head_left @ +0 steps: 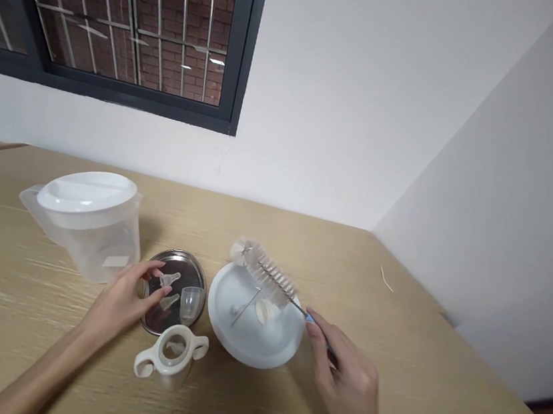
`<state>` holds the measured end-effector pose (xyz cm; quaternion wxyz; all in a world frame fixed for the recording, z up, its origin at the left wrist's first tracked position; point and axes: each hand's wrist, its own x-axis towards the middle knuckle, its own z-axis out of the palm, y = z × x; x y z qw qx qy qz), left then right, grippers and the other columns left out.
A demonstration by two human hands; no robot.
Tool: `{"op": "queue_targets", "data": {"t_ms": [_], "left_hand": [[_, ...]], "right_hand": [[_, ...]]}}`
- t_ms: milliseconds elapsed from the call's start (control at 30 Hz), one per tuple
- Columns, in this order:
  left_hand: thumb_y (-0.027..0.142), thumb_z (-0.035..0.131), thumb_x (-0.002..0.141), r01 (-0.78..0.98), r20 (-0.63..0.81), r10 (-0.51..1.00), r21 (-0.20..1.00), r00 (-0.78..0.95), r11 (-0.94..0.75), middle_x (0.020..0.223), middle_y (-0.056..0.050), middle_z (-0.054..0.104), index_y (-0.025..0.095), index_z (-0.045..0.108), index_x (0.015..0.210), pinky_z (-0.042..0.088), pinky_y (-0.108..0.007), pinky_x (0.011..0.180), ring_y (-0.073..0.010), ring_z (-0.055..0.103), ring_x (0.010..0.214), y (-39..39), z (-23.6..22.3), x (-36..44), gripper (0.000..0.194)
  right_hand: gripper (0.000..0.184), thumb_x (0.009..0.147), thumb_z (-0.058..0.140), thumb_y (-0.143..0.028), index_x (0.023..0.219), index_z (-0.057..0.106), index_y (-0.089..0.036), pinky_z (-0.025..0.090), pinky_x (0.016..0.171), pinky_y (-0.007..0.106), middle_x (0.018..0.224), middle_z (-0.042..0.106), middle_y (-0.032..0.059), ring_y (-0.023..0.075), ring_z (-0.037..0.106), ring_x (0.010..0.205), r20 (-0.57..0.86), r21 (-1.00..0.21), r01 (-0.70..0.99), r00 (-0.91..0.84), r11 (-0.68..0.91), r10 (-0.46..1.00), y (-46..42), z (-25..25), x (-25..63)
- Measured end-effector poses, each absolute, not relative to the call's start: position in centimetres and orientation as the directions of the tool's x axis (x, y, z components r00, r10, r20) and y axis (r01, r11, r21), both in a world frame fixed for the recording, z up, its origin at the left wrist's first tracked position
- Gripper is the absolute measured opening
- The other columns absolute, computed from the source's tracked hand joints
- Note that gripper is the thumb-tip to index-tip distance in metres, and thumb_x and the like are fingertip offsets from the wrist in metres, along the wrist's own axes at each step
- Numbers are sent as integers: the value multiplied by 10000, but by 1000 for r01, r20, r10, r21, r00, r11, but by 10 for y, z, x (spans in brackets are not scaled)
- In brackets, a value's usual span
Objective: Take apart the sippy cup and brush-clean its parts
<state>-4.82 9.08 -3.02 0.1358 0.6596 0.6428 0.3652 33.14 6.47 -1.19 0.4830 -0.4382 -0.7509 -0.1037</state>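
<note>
My left hand is over a round metal tray, its thumb and fingers closed around a clear bottle nipple. A second clear nipple and a small clear cup lie on the tray. In my right hand is a bottle brush with a blue handle; its white bristles stretch over a pale bowl. Inside the bowl are a thin rod and a small whitish piece. A clear bottle with a white two-handled collar stands in front of the tray.
A translucent pitcher with a white lid stands at the left on the wooden table. A thin pale strip lies at the right. Behind the table are a white wall and a barred window.
</note>
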Motion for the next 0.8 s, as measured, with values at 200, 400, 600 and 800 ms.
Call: {"op": "queue_targets", "data": {"t_ms": [200, 400, 600, 800], "left_hand": [[452, 631, 872, 850, 363, 932, 494, -9, -185, 1082, -98, 731, 225, 670, 1134, 483, -433, 946, -310, 649, 1067, 91, -40, -48, 349], [462, 613, 867, 884, 313, 950, 436, 23, -166, 1134, -133, 719, 187, 670, 1142, 439, -506, 978, -362, 615, 1127, 94, -47, -48, 393], [566, 533, 907, 820, 377, 925, 545, -53, -175, 1085, -88, 740, 215, 693, 1053, 485, -370, 917, -303, 659, 1053, 90, -25, -47, 413], [614, 468, 923, 748, 351, 935, 632, -45, -201, 879, -46, 769, 225, 705, 826, 482, -254, 647, -255, 692, 874, 90, 9, -31, 465]], "right_hand": [[181, 955, 586, -212, 1044, 735, -162, 611, 700, 229, 975, 779, 65, 173, 757, 803, 839, -269, 801, -78, 534, 539, 70, -14, 337], [180, 958, 590, -233, 1034, 738, -164, 608, 708, 231, 976, 781, 59, 167, 756, 792, 833, -305, 815, -22, 492, 553, 71, -16, 341], [202, 967, 582, -267, 1030, 741, -158, 595, 706, 242, 984, 781, 68, 170, 752, 817, 823, -376, 805, 62, 460, 564, 76, -17, 346], [274, 987, 535, -331, 1009, 739, -148, 576, 721, 254, 957, 779, 70, 170, 738, 805, 795, -489, 773, 204, 404, 571, 84, -14, 354]]}}
